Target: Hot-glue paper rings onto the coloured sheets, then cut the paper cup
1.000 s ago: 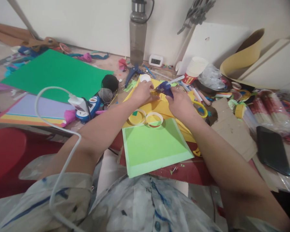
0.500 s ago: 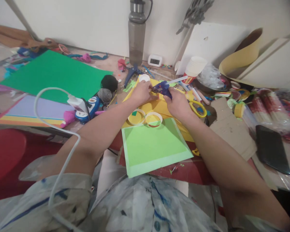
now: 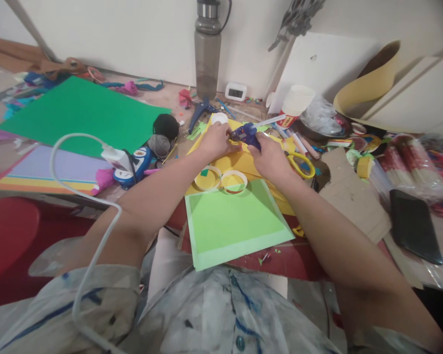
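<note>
My right hand is closed around a blue hot glue gun, with a whitish glue stick jutting from its back. The gun's nozzle points left, close to the fingertips of my left hand. Those fingers are pinched together over yellow paper; what they hold is hidden. Just beyond them sits a white round piece. Nearer to me, two paper rings stand side by side, partly at the top edge of light green sheets.
Yellow-handled scissors lie right of my right hand, near cardboard and a black phone. A water bottle, small digital clock and paper cups stand behind. Left are a green sheet and a white cable.
Hardly anything differs. Both hands and the glue gun keep their places; the whole view has shifted very slightly.
</note>
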The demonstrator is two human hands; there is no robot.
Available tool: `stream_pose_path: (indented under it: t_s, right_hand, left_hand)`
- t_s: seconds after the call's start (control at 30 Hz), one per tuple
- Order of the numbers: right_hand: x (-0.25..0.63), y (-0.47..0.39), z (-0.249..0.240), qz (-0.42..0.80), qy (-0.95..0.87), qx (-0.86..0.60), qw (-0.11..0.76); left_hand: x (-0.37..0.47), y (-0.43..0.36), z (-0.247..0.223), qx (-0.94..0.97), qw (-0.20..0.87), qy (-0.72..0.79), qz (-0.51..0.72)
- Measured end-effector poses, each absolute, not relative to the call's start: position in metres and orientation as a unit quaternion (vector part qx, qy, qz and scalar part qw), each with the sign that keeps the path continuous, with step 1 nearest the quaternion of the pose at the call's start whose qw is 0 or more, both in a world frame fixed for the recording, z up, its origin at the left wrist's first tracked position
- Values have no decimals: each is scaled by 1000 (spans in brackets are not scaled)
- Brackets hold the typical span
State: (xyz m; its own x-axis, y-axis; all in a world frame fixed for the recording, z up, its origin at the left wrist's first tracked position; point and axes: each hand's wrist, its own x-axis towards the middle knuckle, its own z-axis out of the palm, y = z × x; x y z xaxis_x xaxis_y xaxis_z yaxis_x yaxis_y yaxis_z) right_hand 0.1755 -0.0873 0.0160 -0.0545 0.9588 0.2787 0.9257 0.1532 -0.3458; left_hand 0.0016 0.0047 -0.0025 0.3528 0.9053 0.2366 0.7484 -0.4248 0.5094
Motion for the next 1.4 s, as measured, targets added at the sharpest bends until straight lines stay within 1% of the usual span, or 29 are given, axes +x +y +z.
stream_pose_path:
  t_s: [0.23,0.47,0.63,1.1,1.4]
  right_hand:
    - [176,-94,21,3,-717,-663,215]
    - [170,-103,32,-11,-720,-673,170]
    - [172,-107,38,-16,-729,-664,167]
    - [184,-104,41,-7,-706,-676,212]
    - [183,-106,39,-3,-700,-679,220]
  left_hand:
    - [1,6,-5,804,165,511,254]
    - [0,4,-3,803,176,509,255]
    - [-1,6,-6,804,181,501,263]
    - [1,3,-3,799,165,521,251]
    - [0,3,-3,806,170,515,235]
